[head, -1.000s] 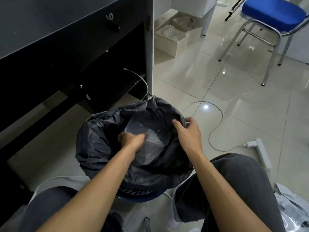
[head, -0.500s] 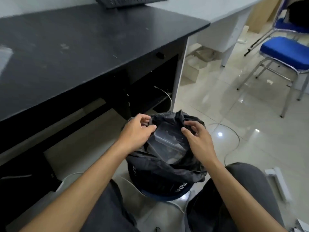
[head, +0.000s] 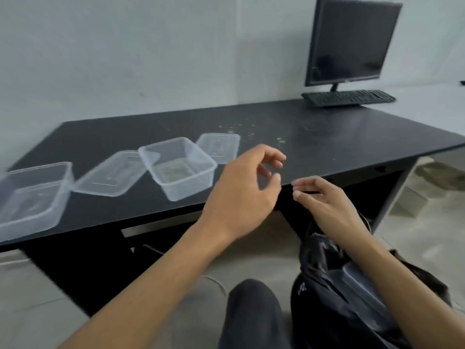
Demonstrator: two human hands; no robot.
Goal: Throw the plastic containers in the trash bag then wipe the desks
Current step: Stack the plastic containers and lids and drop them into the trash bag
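On the black desk stand two clear plastic containers, one near the middle and one at the far left. Two clear lids lie flat beside them, one between the containers and one behind the middle container. My left hand hovers over the desk's front edge, fingers loosely curled, holding nothing. My right hand hangs just below the edge, fingers relaxed and empty. The black trash bag sits under my right forearm with a clear container inside it.
Crumbs are scattered on the desk top behind my left hand. A monitor and keyboard stand at the desk's far right. My knee is at the bottom centre. A pale wall runs behind the desk.
The view has swung up from the trash bag to the desk top. Both hands have let go of the bag and risen to the desk's front edge.
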